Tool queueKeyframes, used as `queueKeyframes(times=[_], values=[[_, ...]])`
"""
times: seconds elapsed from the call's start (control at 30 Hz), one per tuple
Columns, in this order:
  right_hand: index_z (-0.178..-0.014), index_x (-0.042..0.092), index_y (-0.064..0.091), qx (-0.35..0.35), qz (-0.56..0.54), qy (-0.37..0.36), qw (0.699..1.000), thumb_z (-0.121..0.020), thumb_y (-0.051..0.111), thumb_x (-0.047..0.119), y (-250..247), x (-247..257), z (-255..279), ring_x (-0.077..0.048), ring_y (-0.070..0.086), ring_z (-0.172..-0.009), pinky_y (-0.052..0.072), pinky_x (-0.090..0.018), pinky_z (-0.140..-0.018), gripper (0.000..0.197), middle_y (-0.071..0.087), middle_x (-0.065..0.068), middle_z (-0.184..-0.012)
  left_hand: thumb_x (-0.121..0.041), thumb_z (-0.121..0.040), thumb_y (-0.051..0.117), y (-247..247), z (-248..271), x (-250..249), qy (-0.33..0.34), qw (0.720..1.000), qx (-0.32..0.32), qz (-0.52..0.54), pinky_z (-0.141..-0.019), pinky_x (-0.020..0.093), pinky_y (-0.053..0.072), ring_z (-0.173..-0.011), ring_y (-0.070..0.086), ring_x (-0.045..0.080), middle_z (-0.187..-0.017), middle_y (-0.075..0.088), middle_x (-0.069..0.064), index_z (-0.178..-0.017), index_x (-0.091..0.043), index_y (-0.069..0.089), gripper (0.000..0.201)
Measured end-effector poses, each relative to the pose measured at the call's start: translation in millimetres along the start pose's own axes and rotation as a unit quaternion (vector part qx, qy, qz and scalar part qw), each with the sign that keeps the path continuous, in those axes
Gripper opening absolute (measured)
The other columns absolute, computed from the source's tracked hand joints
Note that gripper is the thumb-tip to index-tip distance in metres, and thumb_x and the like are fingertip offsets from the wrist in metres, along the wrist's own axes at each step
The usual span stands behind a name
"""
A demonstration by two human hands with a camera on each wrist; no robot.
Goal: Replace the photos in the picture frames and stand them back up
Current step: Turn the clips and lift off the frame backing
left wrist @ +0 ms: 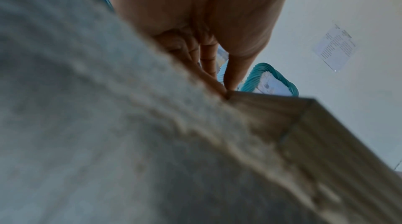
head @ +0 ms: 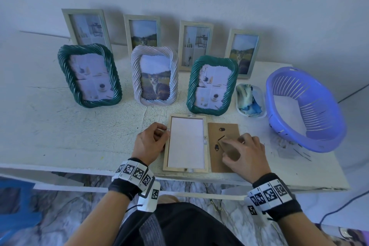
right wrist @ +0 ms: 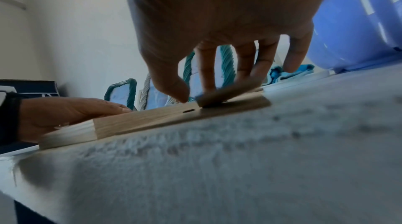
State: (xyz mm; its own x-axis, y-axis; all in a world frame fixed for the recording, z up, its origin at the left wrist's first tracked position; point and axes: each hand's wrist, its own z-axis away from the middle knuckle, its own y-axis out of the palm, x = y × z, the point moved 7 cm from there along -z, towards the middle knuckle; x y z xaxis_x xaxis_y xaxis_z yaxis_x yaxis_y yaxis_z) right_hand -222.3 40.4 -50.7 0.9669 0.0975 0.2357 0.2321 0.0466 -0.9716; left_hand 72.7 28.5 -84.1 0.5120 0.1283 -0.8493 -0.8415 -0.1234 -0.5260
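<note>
Head view: wooden frame (head: 185,169) lay face-down, near table (head: 79,130) edge.
Left hand (head: 150,142): pinched frame's left rail.
Right hand (head: 243,154): fingered backing board (head: 217,126) stand.
Handling: light, stiff; glass probably fragile; grip rails.

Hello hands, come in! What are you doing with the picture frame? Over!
Left hand steadies the wooden frame, lying face-down. Right hand pinches the stand flap on the backing board beside it. Nothing in the way.
</note>
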Motion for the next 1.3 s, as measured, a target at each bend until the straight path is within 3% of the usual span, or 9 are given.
queueKeyframes(times=[0.13,0.23,0.3,0.37,0.43,0.53,1.07,1.13,1.3], values=[[-0.114,0.027,0.065,-0.027,-0.015,-0.026,0.999,-0.075,0.044,0.062,-8,28,-7,-0.023,0.043,-0.095,0.045,-0.04,-0.079,0.056,0.046,-0.003,-0.103,-0.033,-0.09,0.067,0,1,0,0.002,1.0,0.007,-0.001,-0.067,0.035,0.059,-0.067,0.063,0.011,-0.074,0.064,-0.01,-0.097,-0.027,0.066,0.01],[-0.137,0.035,0.043,0.051,-0.05,-0.054,0.996,-0.076,0.042,0.071,5,61,-12,-0.028,0.037,-0.124,0.046,-0.047,-0.094,0.07,0.035,-0.008,-0.139,-0.032,-0.089,0.067,1,0,0,0.005,1.0,0.012,0.004,-0.068,0.037,0.059,-0.068,0.064,0.012,-0.075,0.065,-0.009,-0.099,-0.028,0.066,0.011],[-0.147,0.042,0.02,0.111,-0.031,-0.067,0.991,-0.074,0.041,0.08,20,78,-15,-0.033,0.016,-0.142,0.033,-0.053,-0.109,0.085,0.011,-0.009,-0.156,-0.031,-0.089,0.067,1,0,0,0.011,1.0,0.012,0.0,-0.068,0.039,0.059,-0.068,0.064,0.011,-0.074,0.065,-0.009,-0.1,-0.026,0.066,0.012],[-0.149,0.045,0.003,0.149,0.002,-0.073,0.986,-0.071,0.043,0.086,31,91,-18,-0.036,-0.002,-0.147,0.016,-0.053,-0.115,0.097,-0.007,-0.013,-0.16,-0.031,-0.089,0.068,1,0,1,0.012,1.0,0.011,0.001,-0.068,0.039,0.059,-0.068,0.064,0.011,-0.074,0.065,-0.009,-0.101,-0.026,0.067,0.013],[-0.149,0.047,-0.004,0.167,0.01,-0.073,0.983,-0.067,0.044,0.089,39,99,-20,-0.04,-0.009,-0.146,0.007,-0.053,-0.117,0.105,-0.014,-0.018,-0.159,-0.031,-0.089,0.068,1,0,2,0.009,1.0,0.011,0.006,-0.068,0.04,0.059,-0.068,0.065,0.011,-0.074,0.065,-0.009,-0.101,-0.026,0.067,0.013],[-0.148,0.048,-0.009,0.179,0.026,-0.073,0.981,-0.057,0.04,0.095,49,101,-22,-0.043,-0.013,-0.144,0.003,-0.055,-0.117,0.113,-0.019,-0.021,-0.157,-0.031,-0.089,0.068,1,0,1,0.008,1.0,0.014,0.005,-0.069,0.039,0.059,-0.069,0.064,0.01,-0.075,0.065,-0.01,-0.1,-0.027,0.066,0.012],[-0.151,0.037,-0.012,0.21,0.038,-0.069,0.975,-0.056,0.047,0.094,52,107,-28,-0.046,-0.013,-0.143,0.0,-0.054,-0.116,0.125,-0.017,-0.024,-0.157,-0.029,-0.089,0.067,4,0,3,0.005,1.0,0.018,0.003,-0.069,0.038,0.059,-0.071,0.064,0.01,-0.078,0.066,-0.009,-0.101,-0.026,0.065,0.012],[-0.151,0.035,-0.011,0.199,0.035,-0.063,0.977,-0.059,0.048,0.092,50,107,-29,-0.045,-0.006,-0.144,0.003,-0.052,-0.117,0.123,-0.011,-0.023,-0.158,-0.029,-0.089,0.067,4,-1,3,0.007,1.0,0.018,-0.003,-0.07,0.038,0.058,-0.071,0.064,0.01,-0.078,0.066,-0.009,-0.102,-0.025,0.065,0.013],[-0.152,0.034,0.0,0.118,0.039,-0.069,0.99,-0.063,0.04,0.088,36,107,-35,-0.039,0.024,-0.138,0.021,-0.05,-0.114,0.112,0.025,-0.019,-0.153,-0.029,-0.091,0.065,3,-1,5,0.001,1.0,0.018,0.015,-0.068,0.041,0.059,-0.072,0.065,0.013,-0.079,0.066,-0.008,-0.103,-0.024,0.066,0.013]])
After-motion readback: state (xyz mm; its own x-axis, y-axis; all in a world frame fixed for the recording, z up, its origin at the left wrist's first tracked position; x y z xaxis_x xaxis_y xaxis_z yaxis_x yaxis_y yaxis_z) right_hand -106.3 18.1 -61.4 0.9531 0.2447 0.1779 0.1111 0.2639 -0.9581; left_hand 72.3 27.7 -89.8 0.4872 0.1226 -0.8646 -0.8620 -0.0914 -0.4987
